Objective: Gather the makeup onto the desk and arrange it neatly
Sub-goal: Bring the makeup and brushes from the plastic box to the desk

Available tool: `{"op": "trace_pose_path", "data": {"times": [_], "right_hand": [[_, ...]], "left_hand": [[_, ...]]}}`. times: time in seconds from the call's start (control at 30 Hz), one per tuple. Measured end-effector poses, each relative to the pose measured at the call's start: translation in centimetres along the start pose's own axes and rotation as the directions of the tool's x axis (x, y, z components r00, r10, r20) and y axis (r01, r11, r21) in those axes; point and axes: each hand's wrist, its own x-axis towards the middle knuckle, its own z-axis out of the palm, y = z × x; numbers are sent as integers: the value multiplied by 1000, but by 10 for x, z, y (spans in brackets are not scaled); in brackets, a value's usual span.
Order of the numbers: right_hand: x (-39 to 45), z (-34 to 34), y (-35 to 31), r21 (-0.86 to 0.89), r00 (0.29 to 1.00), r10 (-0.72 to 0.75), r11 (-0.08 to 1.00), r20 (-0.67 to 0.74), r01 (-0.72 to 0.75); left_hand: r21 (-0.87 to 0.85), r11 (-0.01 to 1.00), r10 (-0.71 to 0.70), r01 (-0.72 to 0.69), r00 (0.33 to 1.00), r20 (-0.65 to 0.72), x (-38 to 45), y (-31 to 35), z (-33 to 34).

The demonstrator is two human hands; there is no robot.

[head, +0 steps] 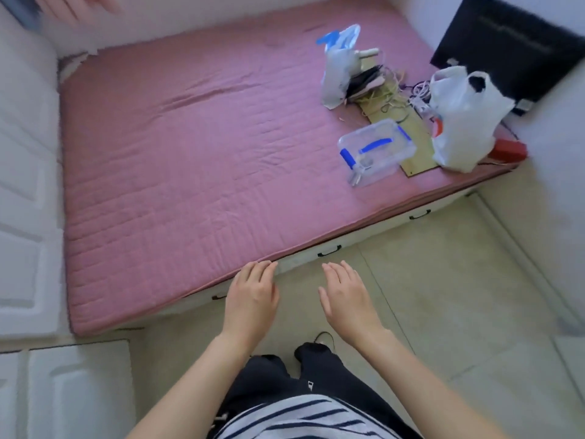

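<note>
I stand on the tiled floor at the near edge of a bed with a pink quilted cover [190,160]. My left hand [251,294] hovers over that edge with fingers straight and holds nothing. My right hand [345,296] is beside it above the floor, also flat and holding nothing. On the bed's far right lie a clear plastic box with blue clips [375,152], a white plastic bag [462,118], and a small clear bag with blue print [340,63] next to a stack of dark flat items [364,82]. No makeup item is plainly recognisable.
White panelled cabinet doors [25,191] line the left side. A black flat object [512,45] leans at the back right, with a red box [509,150] by the wall. Drawer handles [329,250] run under the bed. Tangled cords [414,93] lie near the bags.
</note>
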Motion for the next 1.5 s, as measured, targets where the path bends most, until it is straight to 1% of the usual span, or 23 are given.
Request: {"op": "trace_pose_path", "data": {"times": [0.17,0.3,0.37,0.5,0.63,0.8,0.93,1.07,1.27,1.4,1.5], "right_hand": [[-14,-23,82,69,990,136,989,-47,-133],[-26,-38,136,129,958,274,957,-90,-261],[-29,-43,159,160,934,342,932,-98,-325],[-32,-48,195,200,881,465,875,-88,-442],[-20,-55,221,253,840,538,824,-70,-507],[23,-75,259,281,802,591,787,-86,-550],[65,-105,295,288,765,633,759,-116,-584],[102,-134,329,284,741,660,740,-126,-610],[153,-166,376,307,729,669,730,-142,-610],[183,-184,407,299,762,634,759,-134,-579],[205,-194,434,271,810,573,805,-127,-527]], "left_hand": [[-31,991,129,-128,990,62,45,89,29],[-33,964,265,-263,957,119,74,144,47],[-27,949,314,-313,939,142,91,164,55],[-30,929,367,-368,911,187,125,194,71],[-31,905,421,-423,884,203,164,211,86],[-32,877,476,-479,857,200,236,234,103],[-22,857,506,-515,832,227,307,256,110],[-14,812,570,-583,788,233,369,275,115],[-27,824,554,-567,793,253,431,306,129],[-32,836,537,-548,803,259,459,324,139],[-20,873,475,-487,841,259,477,334,150]]}}
